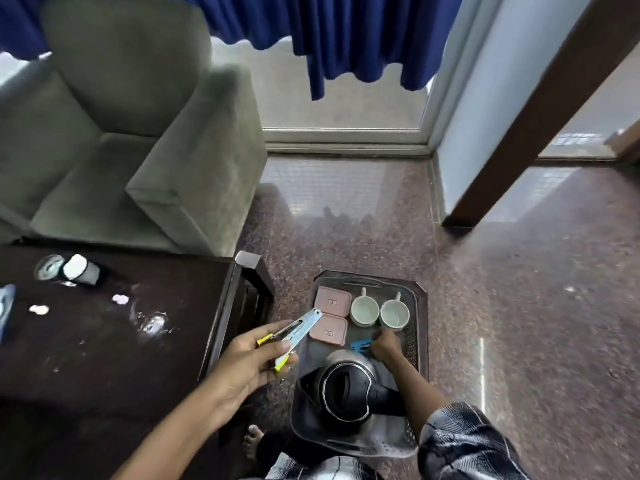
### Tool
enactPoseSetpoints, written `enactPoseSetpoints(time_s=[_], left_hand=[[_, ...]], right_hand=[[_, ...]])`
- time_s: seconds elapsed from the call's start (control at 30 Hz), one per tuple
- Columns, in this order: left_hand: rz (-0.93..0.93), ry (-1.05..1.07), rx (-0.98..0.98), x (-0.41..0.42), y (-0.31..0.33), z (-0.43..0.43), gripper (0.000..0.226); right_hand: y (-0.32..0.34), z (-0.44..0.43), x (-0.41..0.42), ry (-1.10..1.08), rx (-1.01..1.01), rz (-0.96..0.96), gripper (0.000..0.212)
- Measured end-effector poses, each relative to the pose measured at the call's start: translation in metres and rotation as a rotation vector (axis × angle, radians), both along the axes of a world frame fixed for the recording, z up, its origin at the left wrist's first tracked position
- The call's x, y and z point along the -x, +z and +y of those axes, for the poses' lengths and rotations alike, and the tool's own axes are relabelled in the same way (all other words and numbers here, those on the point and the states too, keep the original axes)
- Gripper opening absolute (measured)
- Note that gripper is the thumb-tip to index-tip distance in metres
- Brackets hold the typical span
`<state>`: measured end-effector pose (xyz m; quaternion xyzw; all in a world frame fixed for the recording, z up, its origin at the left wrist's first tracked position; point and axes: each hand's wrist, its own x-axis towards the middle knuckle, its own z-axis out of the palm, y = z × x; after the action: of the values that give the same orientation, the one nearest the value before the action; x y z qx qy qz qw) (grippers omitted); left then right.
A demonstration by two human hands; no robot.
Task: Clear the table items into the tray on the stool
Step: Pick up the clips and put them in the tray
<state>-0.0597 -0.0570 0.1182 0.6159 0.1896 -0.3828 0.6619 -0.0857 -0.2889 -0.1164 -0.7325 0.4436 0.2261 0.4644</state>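
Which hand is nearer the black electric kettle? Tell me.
Right. The right hand is just beyond the black electric kettle; the left hand hovers farther off, to its left.

A grey perforated plastic tray [421, 344] is sitting at lower centre. It is carrying two pink square lidded boxes [332, 300] at its upper left, two white ceramic cups [364, 310] standing upright beside them, and a black-and-steel electric kettle [346, 389] at its lower end. Mid-tray, blue plastic clips [360, 345] are lying against the right hand [385, 348]. The left hand [249, 362] is holding a pale blue hinged tool with yellow tips [298, 331] just left of the tray.
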Motion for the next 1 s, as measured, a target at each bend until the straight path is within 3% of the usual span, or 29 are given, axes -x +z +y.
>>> enactPoseSetpoints(time_s=[0.17,0.33,0.47,0.57,0.67,0.77,0.87,1.0], left_hand=[[-0.007,0.01,-0.031,0.002,0.001,-0.005,0.029],[-0.004,0.016,-0.053,0.003,-0.001,-0.008,0.03],[-0.012,-0.014,-0.082,0.001,-0.005,-0.01,0.031],[-0.021,-0.045,-0.106,0.0,-0.009,-0.017,0.028],[-0.029,-0.074,-0.124,0.0,-0.013,-0.027,0.026],[-0.021,-0.03,-0.11,0.0,-0.018,-0.039,0.023],[0.022,0.083,-0.062,-0.001,-0.022,-0.054,0.022],[0.04,0.196,-0.075,-0.001,-0.029,-0.077,0.022]], right_hand=[[-0.009,0.002,0.001,0.104,0.031,0.044,0.008],[-0.01,-0.002,0.004,0.217,0.028,0.086,0.016],[-0.001,-0.011,0.003,0.111,-0.016,0.054,0.019],[0.046,-0.011,-0.001,-0.128,-0.228,-0.122,0.02],[0.11,-0.006,0.005,-0.292,-0.614,-0.325,0.016],[0.153,0.004,0.016,-0.388,-0.823,-0.389,0.012],[0.176,0.02,0.025,-0.434,-0.814,-0.406,0.013],[0.191,0.041,0.031,-0.321,-0.63,-0.479,0.003]])
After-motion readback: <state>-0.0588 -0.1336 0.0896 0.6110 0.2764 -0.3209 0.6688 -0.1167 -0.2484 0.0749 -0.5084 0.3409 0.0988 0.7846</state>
